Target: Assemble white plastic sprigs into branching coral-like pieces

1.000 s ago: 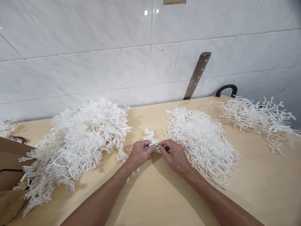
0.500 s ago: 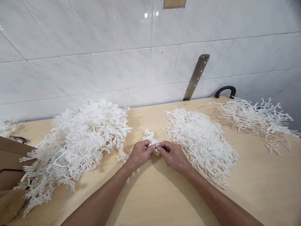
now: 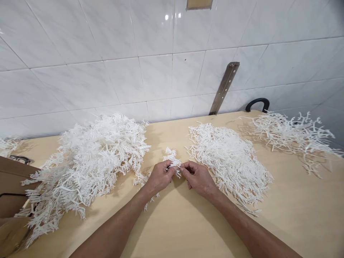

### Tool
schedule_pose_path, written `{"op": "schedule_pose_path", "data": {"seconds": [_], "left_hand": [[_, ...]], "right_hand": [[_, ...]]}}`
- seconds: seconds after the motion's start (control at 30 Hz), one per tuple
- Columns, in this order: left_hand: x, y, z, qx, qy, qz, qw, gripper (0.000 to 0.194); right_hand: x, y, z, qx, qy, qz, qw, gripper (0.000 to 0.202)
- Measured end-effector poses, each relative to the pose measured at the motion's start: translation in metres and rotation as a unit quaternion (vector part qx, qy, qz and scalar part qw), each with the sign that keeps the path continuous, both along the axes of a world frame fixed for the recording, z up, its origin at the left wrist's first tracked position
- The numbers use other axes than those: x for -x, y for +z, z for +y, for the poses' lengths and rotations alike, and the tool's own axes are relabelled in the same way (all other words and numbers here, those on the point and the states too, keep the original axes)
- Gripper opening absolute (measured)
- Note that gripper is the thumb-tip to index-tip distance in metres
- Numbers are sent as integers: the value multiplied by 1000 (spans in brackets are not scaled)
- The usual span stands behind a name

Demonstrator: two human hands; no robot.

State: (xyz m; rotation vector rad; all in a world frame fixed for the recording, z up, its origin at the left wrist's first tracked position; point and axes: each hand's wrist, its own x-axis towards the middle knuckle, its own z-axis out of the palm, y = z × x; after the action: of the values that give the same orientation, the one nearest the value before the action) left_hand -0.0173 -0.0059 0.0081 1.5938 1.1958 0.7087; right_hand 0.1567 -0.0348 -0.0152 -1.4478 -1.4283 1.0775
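Observation:
Between thumb and fingers, my left hand (image 3: 162, 175) pinches a white branched plastic sprig (image 3: 172, 157) with many fine prongs. My right hand (image 3: 197, 176) meets it from the other side, thumb and index finger pressed together at the sprig's right edge; the fingers partly hide what lies between them. Left of my hands spreads a tall, loose heap of similar branched white pieces (image 3: 102, 154). A flatter pile of small, thin white pieces (image 3: 228, 157) lies to the right, near my right wrist.
Thicker white branching stems (image 3: 292, 132) lie at the far right of the wooden table (image 3: 174, 229). A black curved handle (image 3: 258, 102) and a metal strip (image 3: 224, 87) stand by the tiled wall (image 3: 120, 82). A brown box (image 3: 16, 190) stands at the left edge.
My right fingertips have shifted very slightly to the right, off the sprig's middle toward its edge. My left hand and the piles stay as they were.

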Motion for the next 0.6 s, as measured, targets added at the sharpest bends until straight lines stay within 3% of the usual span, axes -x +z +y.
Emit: {"op": "schedule_pose_path", "data": {"seconds": [0.1,0.2,0.27,0.47,0.6], "left_hand": [[0,1,0,-32,-33,27,999,32],[1,0,1,-58,-54,45,996,33],[2,-1,1,-63,-51,39,996,33],[3,0,-4,41,6,-18,999,32],[2,-1,-3,90,66,-47,993,33]], "right_hand": [[1,-1,-1,-50,-19,-79,995,20],[3,0,0,-180,-37,-205,961,18],[1,0,2,-220,-58,-245,942,19],[-35,6,14,-86,-181,-187,962,13],[-50,14,16,-178,-246,-220,927,18]]}}
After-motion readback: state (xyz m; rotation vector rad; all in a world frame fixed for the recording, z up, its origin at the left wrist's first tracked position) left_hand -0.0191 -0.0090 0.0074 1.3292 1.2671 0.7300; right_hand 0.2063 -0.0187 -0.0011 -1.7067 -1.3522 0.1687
